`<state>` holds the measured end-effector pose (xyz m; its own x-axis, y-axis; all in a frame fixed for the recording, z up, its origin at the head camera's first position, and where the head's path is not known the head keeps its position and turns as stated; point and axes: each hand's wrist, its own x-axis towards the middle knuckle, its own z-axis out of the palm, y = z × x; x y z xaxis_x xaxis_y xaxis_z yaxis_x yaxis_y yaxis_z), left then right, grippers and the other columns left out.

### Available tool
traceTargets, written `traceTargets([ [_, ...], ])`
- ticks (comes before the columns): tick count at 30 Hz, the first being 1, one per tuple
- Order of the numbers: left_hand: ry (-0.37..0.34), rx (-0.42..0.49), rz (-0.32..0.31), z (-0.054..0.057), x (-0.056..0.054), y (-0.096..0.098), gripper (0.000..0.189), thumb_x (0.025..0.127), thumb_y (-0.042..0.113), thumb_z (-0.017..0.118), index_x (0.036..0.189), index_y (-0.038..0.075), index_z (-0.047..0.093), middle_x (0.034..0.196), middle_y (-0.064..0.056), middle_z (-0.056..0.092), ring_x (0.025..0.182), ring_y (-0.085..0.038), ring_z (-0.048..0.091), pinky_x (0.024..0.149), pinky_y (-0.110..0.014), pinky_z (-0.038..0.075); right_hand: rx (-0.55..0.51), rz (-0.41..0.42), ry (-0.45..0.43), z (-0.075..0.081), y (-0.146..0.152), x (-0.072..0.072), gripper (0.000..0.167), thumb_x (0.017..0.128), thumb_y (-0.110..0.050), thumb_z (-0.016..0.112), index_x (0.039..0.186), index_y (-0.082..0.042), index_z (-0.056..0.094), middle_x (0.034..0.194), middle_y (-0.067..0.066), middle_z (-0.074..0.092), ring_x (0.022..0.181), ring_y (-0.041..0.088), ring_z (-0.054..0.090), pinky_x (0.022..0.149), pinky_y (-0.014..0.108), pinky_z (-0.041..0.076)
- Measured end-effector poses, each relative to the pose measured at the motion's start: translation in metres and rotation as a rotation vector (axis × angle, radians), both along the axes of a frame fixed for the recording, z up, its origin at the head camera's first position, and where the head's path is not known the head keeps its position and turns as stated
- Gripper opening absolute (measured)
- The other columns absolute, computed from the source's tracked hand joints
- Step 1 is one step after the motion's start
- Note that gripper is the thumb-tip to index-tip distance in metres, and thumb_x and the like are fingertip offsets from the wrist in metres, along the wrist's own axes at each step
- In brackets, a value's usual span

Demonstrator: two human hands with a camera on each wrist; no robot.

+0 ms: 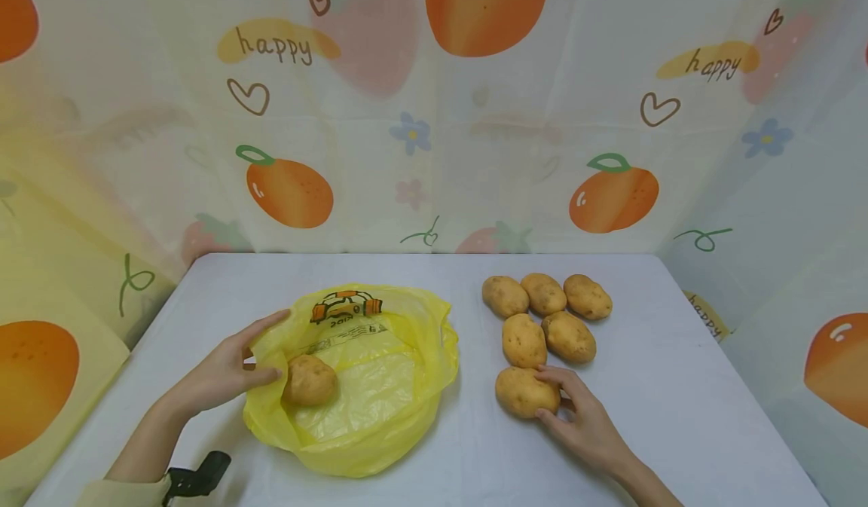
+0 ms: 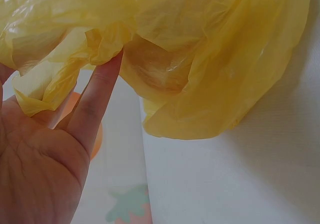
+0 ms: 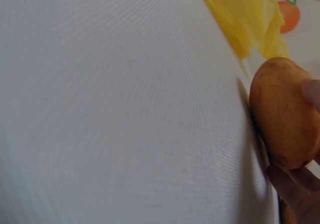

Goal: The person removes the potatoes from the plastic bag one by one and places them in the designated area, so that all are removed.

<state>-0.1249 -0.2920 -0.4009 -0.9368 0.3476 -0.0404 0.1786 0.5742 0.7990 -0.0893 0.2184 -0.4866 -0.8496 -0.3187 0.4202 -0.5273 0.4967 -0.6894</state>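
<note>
A yellow plastic bag [image 1: 359, 447] lies with its mouth spread wide on the left half of the table, and one potato [image 1: 311, 380] sits inside near its left wall. My left hand [image 1: 220, 368] holds the bag's left rim between thumb and fingers. Up close in the left wrist view, the crinkled yellow film covers parts of those fingers. To the right of the bag, my right hand [image 1: 579, 420] grips the nearest potato [image 1: 525, 392] by its right end. In the right wrist view that potato [image 3: 282, 114] is low against the white tabletop, thumb on one side and fingers on the other.
Several more potatoes [image 1: 524, 340] lie grouped just beyond the right hand, close to one another. The white table [image 1: 678, 386] ends at a hanging cloth [image 1: 434, 183] printed with fruit. A black strap mount [image 1: 197, 481] is on the left wrist.
</note>
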Motion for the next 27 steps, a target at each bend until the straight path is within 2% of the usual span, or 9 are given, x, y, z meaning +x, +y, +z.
traceTargets([
  [6, 0.001, 0.017, -0.016, 0.002, 0.000, 0.001, 0.079, 0.080, 0.013, 0.069, 0.146, 0.022, 0.027, 0.149, -0.012, 0.025, 0.110, -0.009, 0.050, 0.079, -0.025, 0.050, 0.051, -0.022, 0.046, 0.005, -0.002, 0.002, 0.061, 0.070, 0.001, 0.076, 0.125, -0.006, 0.051, 0.125, 0.013, 0.051, 0.112, 0.012, 0.048, 0.071, 0.026, 0.053],
  [11, 0.004, 0.026, -0.019, 0.002, 0.000, 0.001, 0.079, 0.080, 0.012, 0.069, 0.146, 0.021, 0.026, 0.149, -0.013, 0.024, 0.109, -0.012, 0.052, 0.079, -0.025, 0.050, 0.089, -0.039, 0.049, 0.026, -0.009, 0.008, 0.058, 0.068, 0.007, 0.075, 0.120, 0.002, 0.052, 0.120, 0.018, 0.052, 0.109, 0.018, 0.050, 0.071, 0.029, 0.053],
  [14, 0.006, 0.030, -0.021, 0.001, 0.000, 0.001, 0.079, 0.080, 0.012, 0.069, 0.146, 0.021, 0.026, 0.148, -0.013, 0.025, 0.109, -0.013, 0.052, 0.079, -0.025, 0.050, 0.093, -0.050, 0.070, 0.033, -0.011, 0.010, 0.057, 0.066, 0.008, 0.076, 0.118, 0.003, 0.053, 0.118, 0.017, 0.054, 0.110, 0.016, 0.049, 0.074, 0.029, 0.053],
  [21, -0.001, 0.043, -0.018, 0.000, 0.000, 0.000, 0.080, 0.080, 0.012, 0.070, 0.146, 0.022, 0.026, 0.148, -0.012, 0.025, 0.108, -0.013, 0.053, 0.079, -0.025, 0.050, 0.099, -0.048, 0.140, 0.013, -0.003, -0.001, 0.063, 0.065, 0.002, 0.079, 0.122, -0.007, 0.055, 0.119, 0.007, 0.056, 0.114, 0.011, 0.047, 0.087, 0.017, 0.043],
  [24, -0.001, 0.048, -0.019, 0.000, 0.000, 0.000, 0.080, 0.080, 0.012, 0.070, 0.146, 0.022, 0.026, 0.149, -0.012, 0.024, 0.108, -0.012, 0.053, 0.079, -0.024, 0.050, 0.108, -0.030, 0.107, 0.010, 0.001, -0.003, 0.061, 0.069, -0.001, 0.077, 0.124, -0.011, 0.054, 0.121, 0.003, 0.055, 0.115, 0.009, 0.047, 0.088, 0.018, 0.043],
  [27, 0.002, 0.051, -0.020, 0.000, 0.000, -0.001, 0.080, 0.080, 0.012, 0.070, 0.146, 0.022, 0.026, 0.149, -0.012, 0.024, 0.108, -0.011, 0.053, 0.079, -0.024, 0.050, 0.104, -0.009, 0.039, 0.010, 0.001, -0.003, 0.058, 0.072, -0.003, 0.075, 0.125, -0.013, 0.053, 0.122, -0.001, 0.054, 0.112, 0.009, 0.049, 0.083, 0.023, 0.048],
])
